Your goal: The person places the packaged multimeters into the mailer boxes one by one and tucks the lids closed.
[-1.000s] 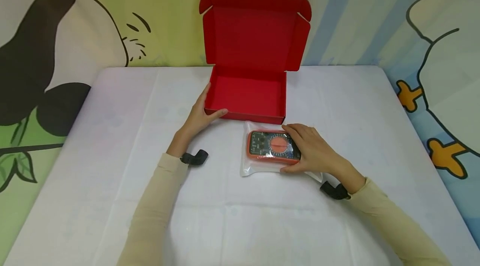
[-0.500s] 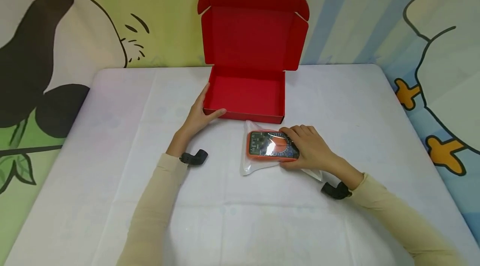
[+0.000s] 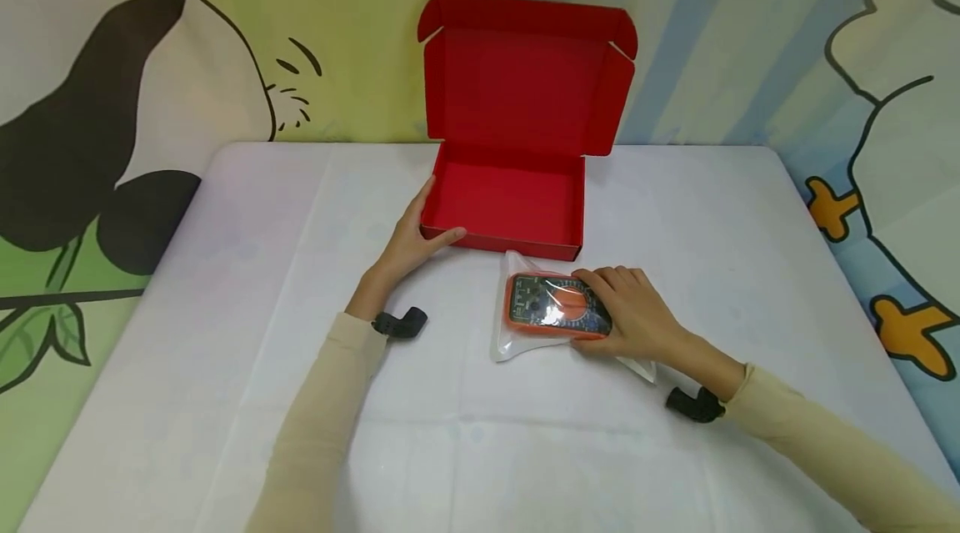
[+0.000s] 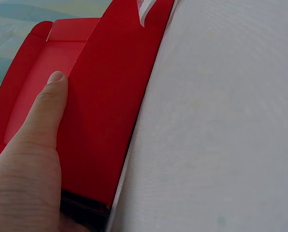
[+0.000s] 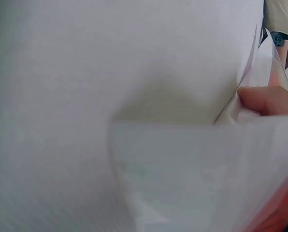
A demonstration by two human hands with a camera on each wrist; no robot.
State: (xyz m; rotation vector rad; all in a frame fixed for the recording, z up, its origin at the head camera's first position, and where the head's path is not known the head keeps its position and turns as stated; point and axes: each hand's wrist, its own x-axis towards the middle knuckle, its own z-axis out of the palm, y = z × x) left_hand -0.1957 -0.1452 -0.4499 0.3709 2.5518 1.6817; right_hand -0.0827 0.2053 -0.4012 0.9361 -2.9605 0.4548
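In the head view my right hand (image 3: 628,308) grips the right end of an orange and black multimeter (image 3: 561,304) inside a clear plastic bag (image 3: 517,345). Its thumb lies on the near side, the fingers on the far side. Bag film fills the lower right wrist view, with the thumb (image 5: 267,100) at its edge. Farther back, an open red cardboard box (image 3: 510,191) faces me. My left hand (image 3: 408,245) spans its front left corner, the straight thumb (image 4: 50,104) lying along the front wall. Most of the other left fingers are hidden behind the box.
The box lid (image 3: 525,87) stands raised against the patterned backdrop (image 3: 375,32), side flaps spread. A white cloth covers the table (image 3: 420,450). The bag lies just in front of the box's near wall.
The head view has shifted a little, so everything appears slightly lower and farther right. Glare has appeared across the multimeter's face as it tilts slightly in the right hand. The left hand stays at the box corner.
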